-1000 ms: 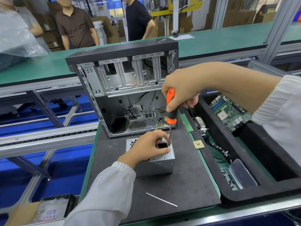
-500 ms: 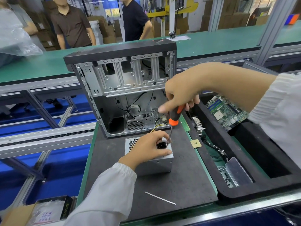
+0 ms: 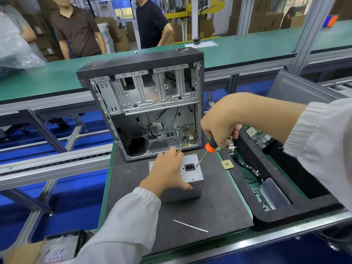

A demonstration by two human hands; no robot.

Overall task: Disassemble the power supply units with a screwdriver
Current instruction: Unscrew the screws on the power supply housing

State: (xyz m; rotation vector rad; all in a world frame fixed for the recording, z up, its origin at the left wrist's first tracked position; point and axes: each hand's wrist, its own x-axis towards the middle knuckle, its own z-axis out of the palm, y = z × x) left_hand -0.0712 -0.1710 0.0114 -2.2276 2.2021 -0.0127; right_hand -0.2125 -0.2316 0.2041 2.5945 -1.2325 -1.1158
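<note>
Left hand (image 3: 166, 173) grips the power supply unit (image 3: 191, 173) on the desk (image 3: 219, 206); right hand (image 3: 221, 123) clamps the screwdriver (image 3: 206, 151), tip beside the socket. A tilted tip could slip out. Open case (image 3: 146, 103) crowds behind; tray (image 3: 285, 216) hems the right; room lies nearer the front edge.

Power supply unit (image 3: 192, 177): a silver metal box sitting on the dark mat near the front of the counter, its black power socket facing up, yellow and black wires trailing from its far edge.
Screwdriver (image 3: 206, 151): black handle with an orange collar, leaning down and left, its thin shaft tip touching the unit's top face just right of the socket.
</note>
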